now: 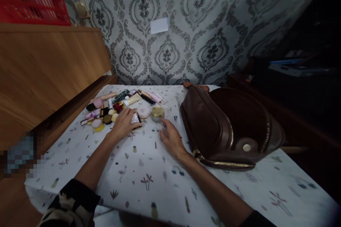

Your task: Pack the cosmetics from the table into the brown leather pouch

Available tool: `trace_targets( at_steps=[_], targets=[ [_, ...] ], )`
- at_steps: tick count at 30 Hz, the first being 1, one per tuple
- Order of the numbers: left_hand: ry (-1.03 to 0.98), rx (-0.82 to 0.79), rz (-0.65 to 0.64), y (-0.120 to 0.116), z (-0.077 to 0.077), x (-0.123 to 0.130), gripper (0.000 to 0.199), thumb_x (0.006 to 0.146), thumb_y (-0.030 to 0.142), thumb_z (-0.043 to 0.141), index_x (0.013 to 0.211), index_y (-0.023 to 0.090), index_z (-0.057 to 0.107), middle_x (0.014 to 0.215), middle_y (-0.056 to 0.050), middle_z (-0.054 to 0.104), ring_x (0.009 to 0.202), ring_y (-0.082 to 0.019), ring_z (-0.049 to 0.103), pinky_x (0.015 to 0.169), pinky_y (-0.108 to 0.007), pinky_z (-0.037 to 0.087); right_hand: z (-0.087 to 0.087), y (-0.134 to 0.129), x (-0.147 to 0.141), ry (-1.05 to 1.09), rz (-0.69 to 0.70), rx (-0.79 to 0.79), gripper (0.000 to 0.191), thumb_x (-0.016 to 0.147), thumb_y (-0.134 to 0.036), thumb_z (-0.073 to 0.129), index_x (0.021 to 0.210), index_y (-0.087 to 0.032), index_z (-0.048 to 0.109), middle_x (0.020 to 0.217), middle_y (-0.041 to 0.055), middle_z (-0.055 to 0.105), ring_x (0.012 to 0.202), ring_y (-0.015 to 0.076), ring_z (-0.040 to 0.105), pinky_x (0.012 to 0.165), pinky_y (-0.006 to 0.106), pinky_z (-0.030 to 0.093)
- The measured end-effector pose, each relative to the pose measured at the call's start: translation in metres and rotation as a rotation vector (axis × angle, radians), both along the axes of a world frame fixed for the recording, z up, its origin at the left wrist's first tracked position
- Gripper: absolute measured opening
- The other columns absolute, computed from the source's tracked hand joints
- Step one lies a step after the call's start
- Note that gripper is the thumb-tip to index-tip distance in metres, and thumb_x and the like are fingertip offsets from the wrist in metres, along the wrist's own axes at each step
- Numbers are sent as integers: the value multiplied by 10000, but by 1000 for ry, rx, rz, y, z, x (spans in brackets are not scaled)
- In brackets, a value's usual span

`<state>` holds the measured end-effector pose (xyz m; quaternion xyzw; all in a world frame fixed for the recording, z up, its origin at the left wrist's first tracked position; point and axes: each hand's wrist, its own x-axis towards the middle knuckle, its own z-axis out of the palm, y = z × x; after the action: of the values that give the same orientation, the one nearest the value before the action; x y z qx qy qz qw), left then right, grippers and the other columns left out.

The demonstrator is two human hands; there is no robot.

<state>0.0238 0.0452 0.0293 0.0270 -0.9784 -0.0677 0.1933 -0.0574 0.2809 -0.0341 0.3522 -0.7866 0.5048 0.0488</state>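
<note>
My left hand [123, 125] has its fingers and thumb around a small silver glittery case with dark edges [135, 118], at the table. My right hand [172, 138] is in front of a gold-lidded jar [158, 112], its fingers curved but apart, holding nothing that I can see. Between the hands, a little farther back, sits a round pale pink compact [144, 111]. Left of my left hand lie several cosmetics, among them a yellow-based jar [98, 125], a red jar [118, 106], a dark green tube [121, 95] and a cream tube [133, 99].
On the right a large brown leather bag [213, 127] lies with its zip undone. A patterned white cloth [138, 184] covers the table. A wooden cabinet [53, 60] with a red basket [32, 0] stands at the left. Patterned wallpaper [165, 53] is behind.
</note>
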Motion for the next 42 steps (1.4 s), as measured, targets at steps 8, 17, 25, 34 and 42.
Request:
trace_targets(
  at_steps=[8,17,25,34,42],
  targets=[
    [-21,-29,65,4,5,1,532,861,599,637,1217,207,590,1168,-97,580,1162,-294,543,886,-364,477,0,-1,1,-16,-3,17,479,863,-234,510,1330,-129,529,1283,154,621,1197,272,582,1043,467,462],
    [-62,-6,98,8,12,3,415,939,572,524,1147,222,604,1152,-74,663,1050,-262,632,785,-329,465,-2,-3,0,-13,-5,18,500,843,-195,525,1341,-151,527,1277,146,621,1188,272,580,1052,484,454],
    [1,-7,155,16,17,7,350,974,513,452,1007,220,641,1041,-49,718,925,-233,667,685,-299,410,3,-4,3,2,-10,37,508,831,-146,523,1339,-167,518,1290,133,606,1228,269,548,1098,487,413],
    [85,-7,188,21,15,6,409,937,529,413,927,213,673,983,-64,731,870,-237,653,673,-302,396,17,-5,11,-3,-23,89,450,832,-102,540,1277,-167,545,1238,110,604,1197,251,537,1081,430,428],
    [66,167,260,20,17,0,429,888,567,406,856,222,661,720,-37,671,673,-217,606,608,-292,384,14,-7,11,50,-75,103,387,822,-115,585,1199,-199,599,1152,84,625,1119,256,574,1034,421,469]
  ],
)
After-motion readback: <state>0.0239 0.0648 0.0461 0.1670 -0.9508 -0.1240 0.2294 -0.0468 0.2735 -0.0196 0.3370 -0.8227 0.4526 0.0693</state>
